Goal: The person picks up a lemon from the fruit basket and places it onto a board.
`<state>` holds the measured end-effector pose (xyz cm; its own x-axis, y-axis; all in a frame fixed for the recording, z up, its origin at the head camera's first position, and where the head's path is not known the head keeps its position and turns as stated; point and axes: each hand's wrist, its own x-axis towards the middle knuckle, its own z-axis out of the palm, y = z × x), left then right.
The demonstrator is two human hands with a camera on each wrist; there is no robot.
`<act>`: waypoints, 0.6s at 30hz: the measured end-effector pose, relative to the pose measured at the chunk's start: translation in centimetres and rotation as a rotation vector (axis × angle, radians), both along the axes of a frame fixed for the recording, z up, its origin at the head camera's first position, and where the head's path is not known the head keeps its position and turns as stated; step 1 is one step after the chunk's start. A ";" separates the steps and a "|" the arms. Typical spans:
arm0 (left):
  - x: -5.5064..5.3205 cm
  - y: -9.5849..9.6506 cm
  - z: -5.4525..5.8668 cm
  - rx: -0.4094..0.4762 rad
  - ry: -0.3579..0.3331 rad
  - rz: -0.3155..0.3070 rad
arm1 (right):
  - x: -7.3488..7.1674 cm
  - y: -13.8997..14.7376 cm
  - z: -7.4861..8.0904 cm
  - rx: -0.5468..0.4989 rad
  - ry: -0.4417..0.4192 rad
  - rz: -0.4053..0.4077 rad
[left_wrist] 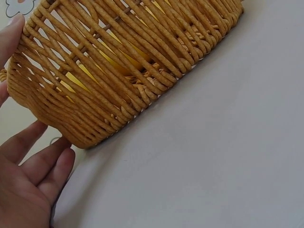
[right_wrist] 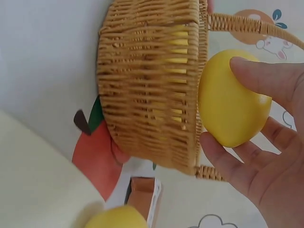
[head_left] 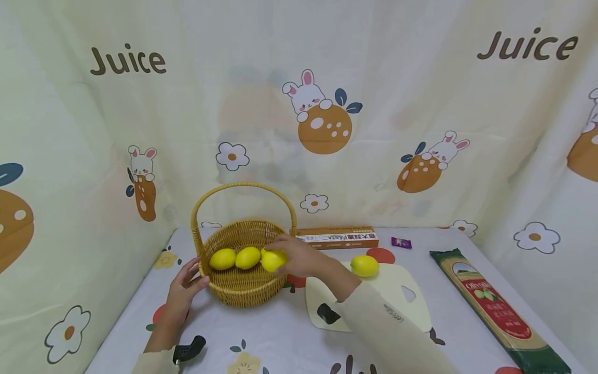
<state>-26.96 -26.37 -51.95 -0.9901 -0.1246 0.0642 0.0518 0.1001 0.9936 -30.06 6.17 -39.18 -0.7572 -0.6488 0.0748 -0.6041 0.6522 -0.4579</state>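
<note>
My right hand [head_left: 296, 254] pinches a yellow lemon [right_wrist: 228, 102] between thumb and fingers. In the right wrist view this lemon overlaps the rim of the wicker basket [head_left: 247, 296]; in the head view it appears at the right inside of the opening. Two more lemons, a left one [head_left: 222, 259] and a middle one [head_left: 248, 257], lie inside in a row with it. Against the basket's left outer side, my left hand [head_left: 182, 288] rests with its fingers spread, touching the woven wall. Through the weave, yellow shows in the left wrist view.
Right of the basket lies a cream cutting board [head_left: 388, 301], with another lemon [head_left: 365, 266] at its back edge. Behind stand a pasta box [head_left: 338, 239] and a small purple packet [head_left: 401, 242]. A long green-ended package [head_left: 497, 309] lies far right. The basket's tall handle [head_left: 243, 184] arches overhead.
</note>
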 end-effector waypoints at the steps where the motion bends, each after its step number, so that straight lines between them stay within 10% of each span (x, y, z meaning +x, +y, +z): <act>1: 0.0 0.0 0.0 0.001 0.002 -0.001 | 0.0 0.3 0.1 -0.003 0.001 -0.001; 18: 0.1 0.1 0.1 -0.020 0.007 0.007 | -0.7 5.7 0.1 0.038 0.033 -0.067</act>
<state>-26.87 -26.25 -51.83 -0.9887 -0.1306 0.0733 0.0576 0.1203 0.9911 -30.77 11.85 -39.08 -0.7966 -0.5996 0.0769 -0.5730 0.7084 -0.4121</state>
